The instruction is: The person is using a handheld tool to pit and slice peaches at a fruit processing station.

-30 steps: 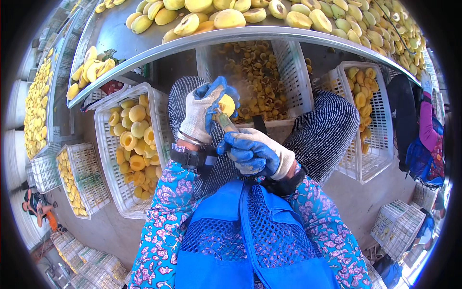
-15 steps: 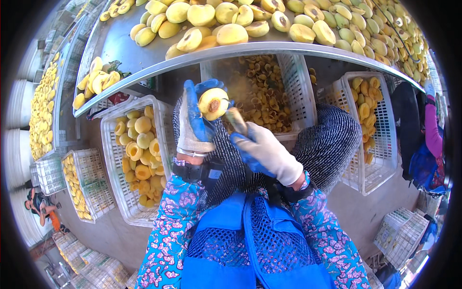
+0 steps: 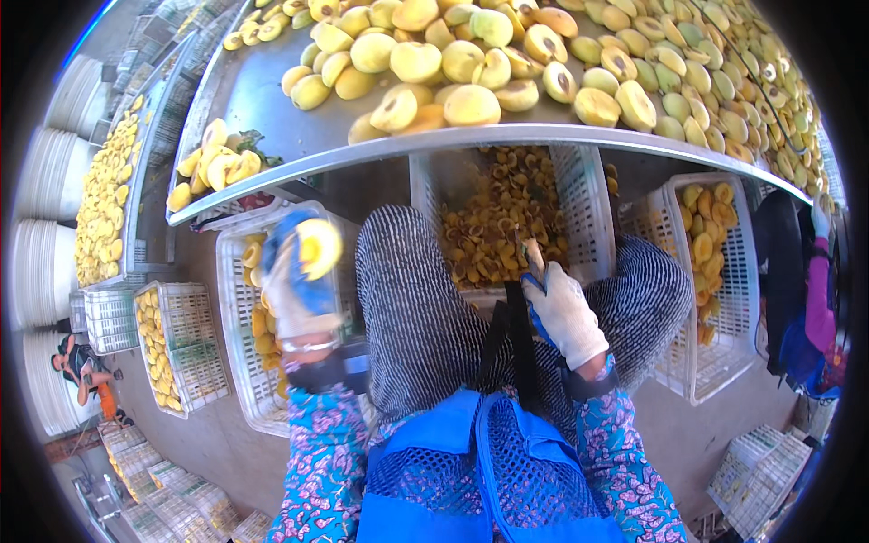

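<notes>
My left hand (image 3: 299, 276), in a white glove with blue fingers and smeared by motion, holds a yellow peach half (image 3: 319, 249) above the white crate (image 3: 237, 339) at my left. The cut face of the half shows a hollow in the middle. Several pitted peach halves (image 3: 264, 330) lie in that crate. In my right hand (image 3: 563, 312), gloved alike and closed, is a wooden-handled pitting tool (image 3: 534, 256) with a thin dark tip pointing away from me. It sits over the near part of the middle crate (image 3: 584, 190), which holds brown and yellow pit scraps (image 3: 507, 204).
Ahead, a metal table (image 3: 262, 86) with a raised rim carries many peach halves (image 3: 471, 104). Another crate of halves (image 3: 692, 353) stands right of my knee. At far right is a co-worker's purple sleeve (image 3: 819, 299). More crates (image 3: 186, 348) and a distant person (image 3: 83, 371) are at left.
My left hand has swung left from in front of me to over the left crate with the peach half. My right hand has drawn apart rightward with the tool. The view has shifted slightly.
</notes>
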Demonstrator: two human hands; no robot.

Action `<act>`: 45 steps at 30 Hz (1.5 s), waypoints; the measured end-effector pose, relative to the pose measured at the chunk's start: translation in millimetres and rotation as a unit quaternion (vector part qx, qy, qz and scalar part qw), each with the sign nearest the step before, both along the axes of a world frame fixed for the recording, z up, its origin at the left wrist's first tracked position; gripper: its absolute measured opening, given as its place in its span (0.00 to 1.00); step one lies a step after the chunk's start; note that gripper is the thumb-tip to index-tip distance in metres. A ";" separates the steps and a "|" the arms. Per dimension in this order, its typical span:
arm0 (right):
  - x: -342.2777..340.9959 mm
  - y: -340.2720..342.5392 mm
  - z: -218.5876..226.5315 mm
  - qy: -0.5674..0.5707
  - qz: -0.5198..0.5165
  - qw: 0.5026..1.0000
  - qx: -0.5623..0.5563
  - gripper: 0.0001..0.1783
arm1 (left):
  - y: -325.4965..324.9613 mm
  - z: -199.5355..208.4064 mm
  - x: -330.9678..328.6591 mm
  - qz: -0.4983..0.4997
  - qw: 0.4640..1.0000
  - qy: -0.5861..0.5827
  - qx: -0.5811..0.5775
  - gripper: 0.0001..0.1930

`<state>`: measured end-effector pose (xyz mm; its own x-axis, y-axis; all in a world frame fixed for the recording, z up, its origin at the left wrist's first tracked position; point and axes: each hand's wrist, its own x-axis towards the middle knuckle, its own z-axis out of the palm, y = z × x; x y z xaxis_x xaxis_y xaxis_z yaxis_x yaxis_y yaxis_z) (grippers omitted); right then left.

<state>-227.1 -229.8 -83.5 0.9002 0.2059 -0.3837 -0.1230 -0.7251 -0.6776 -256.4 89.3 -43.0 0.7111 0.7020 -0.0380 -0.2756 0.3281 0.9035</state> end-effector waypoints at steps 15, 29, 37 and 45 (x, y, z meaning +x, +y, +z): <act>-7.1 -1.5 -13.5 0.021 -0.019 0.999 0.039 0.21 | -35.5 43.8 170.5 -0.164 0.653 0.356 0.648 0.32; -1.1 -1.6 -9.7 0.013 -0.049 0.987 0.151 0.21 | -41.4 34.1 130.2 -0.168 0.950 0.066 0.255 0.25; -3.7 26.8 15.2 0.047 -0.036 0.981 0.187 0.16 | -81.6 18.6 62.3 -0.236 0.882 -0.075 -0.401 0.23; -22.7 62.3 81.3 -0.059 0.091 0.993 0.048 0.18 | -106.9 2.3 25.8 -0.245 0.947 -0.044 -0.202 0.25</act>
<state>-249.8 -167.5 -2.3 0.8821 0.3998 -0.2490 0.0876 -0.6588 -0.7472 -230.6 -17.7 -40.7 0.9607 0.2272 -0.1594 -0.0683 0.7502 0.6577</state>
